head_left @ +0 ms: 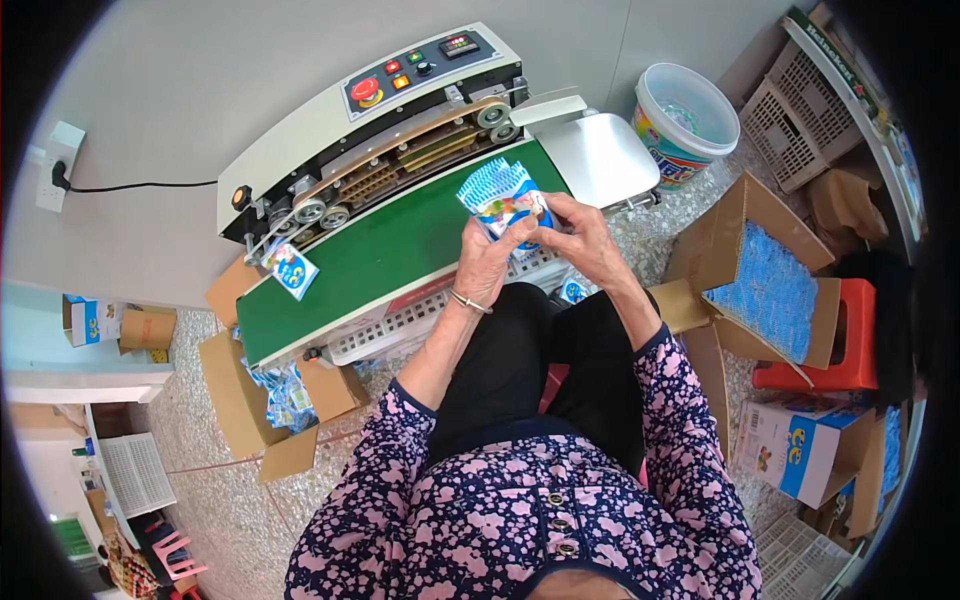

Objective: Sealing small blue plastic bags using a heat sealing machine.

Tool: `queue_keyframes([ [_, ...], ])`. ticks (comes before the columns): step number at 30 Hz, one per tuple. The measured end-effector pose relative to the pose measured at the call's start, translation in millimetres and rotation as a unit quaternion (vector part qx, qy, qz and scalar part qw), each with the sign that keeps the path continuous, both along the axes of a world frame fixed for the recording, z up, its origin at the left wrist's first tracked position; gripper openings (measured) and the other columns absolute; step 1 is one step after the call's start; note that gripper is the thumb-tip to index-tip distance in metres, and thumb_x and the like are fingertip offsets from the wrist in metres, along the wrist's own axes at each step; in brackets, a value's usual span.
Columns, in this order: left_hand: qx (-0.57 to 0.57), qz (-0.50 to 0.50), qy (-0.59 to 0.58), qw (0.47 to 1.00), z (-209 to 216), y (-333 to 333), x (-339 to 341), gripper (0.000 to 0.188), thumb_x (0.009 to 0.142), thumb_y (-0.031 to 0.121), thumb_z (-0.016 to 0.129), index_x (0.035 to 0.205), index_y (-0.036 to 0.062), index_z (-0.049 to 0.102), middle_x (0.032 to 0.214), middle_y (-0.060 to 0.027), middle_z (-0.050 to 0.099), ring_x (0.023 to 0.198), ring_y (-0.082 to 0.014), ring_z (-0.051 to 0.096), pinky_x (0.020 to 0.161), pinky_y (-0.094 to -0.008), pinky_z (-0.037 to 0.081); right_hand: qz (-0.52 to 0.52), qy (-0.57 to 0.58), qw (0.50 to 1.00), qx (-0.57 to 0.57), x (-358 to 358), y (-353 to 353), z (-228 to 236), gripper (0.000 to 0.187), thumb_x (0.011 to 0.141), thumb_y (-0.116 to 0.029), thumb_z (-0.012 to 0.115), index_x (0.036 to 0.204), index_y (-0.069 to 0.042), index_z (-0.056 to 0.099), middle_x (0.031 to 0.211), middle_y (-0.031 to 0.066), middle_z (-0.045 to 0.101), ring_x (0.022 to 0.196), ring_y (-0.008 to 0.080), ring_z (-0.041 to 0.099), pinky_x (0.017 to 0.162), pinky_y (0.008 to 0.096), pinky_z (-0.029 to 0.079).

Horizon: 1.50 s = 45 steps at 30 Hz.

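A small bunch of blue-and-white printed packets (498, 195) is held up over the front edge of the green conveyor belt (385, 270). My left hand (487, 262) is closed on the packets' lower left part, thumb on the front. On their right side my right hand (583, 240) grips them, its thumb close to the left one. Behind the belt stands a band sealing machine (370, 140) with rollers, a red stop knob and lit buttons. One more packet (292, 270) lies at the belt's left end, by the rollers. How many packets I hold cannot be made out.
A carton (240, 395) of packets sits on the floor below the belt's left end. Right of me, a carton (765, 290) packed with blue packets rests by a red stool (850, 340). A white bucket (690, 120) stands beyond the metal plate (600, 160). A white basket (400, 325) is under the belt.
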<state>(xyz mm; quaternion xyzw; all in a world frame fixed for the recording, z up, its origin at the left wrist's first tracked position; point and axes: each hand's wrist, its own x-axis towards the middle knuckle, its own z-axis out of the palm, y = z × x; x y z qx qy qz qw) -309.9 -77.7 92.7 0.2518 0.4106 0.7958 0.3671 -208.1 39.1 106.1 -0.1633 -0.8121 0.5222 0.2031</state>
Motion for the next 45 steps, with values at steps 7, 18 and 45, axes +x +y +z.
queue_keyframes([
  [7, 0.018, -0.016, -0.092, 0.995, -4, 2, -10, 0.036, 0.081, 0.006, 0.068, 0.114, 0.0030, 0.053, 0.105, -0.0050, 0.062, 0.094, -0.0140, 0.061, 0.081, -0.0288, 0.051, 0.007, 0.102, 0.976, -0.191, -3, 2, -6, 0.044, 0.078, -0.016, 0.071, 0.116, 0.002, 0.058, 0.090, 0.0041, 0.064, 0.079, 0.0081, 0.056, 0.071, 0.0234, 0.047],
  [18, 0.024, 0.012, -0.100, 0.995, -5, 2, -14, 0.038, 0.080, 0.003, 0.068, 0.115, 0.0029, 0.053, 0.108, -0.0063, 0.061, 0.095, -0.0152, 0.061, 0.082, -0.0295, 0.051, -0.005, 0.080, 0.962, -0.261, -9, 3, -5, 0.028, 0.085, -0.017, 0.065, 0.104, 0.002, 0.061, 0.089, 0.0012, 0.064, 0.079, 0.0046, 0.055, 0.073, 0.0205, 0.045],
  [45, 0.018, 0.004, -0.121, 0.992, -8, 5, -24, 0.045, 0.074, -0.004, 0.070, 0.115, -0.0006, 0.052, 0.108, -0.0104, 0.062, 0.095, -0.0193, 0.063, 0.083, -0.0337, 0.054, -0.039, 0.089, 0.956, -0.278, -17, 12, -12, 0.020, 0.082, -0.016, 0.068, 0.094, -0.001, 0.062, 0.082, 0.0003, 0.062, 0.074, 0.0047, 0.053, 0.069, 0.0200, 0.043],
])
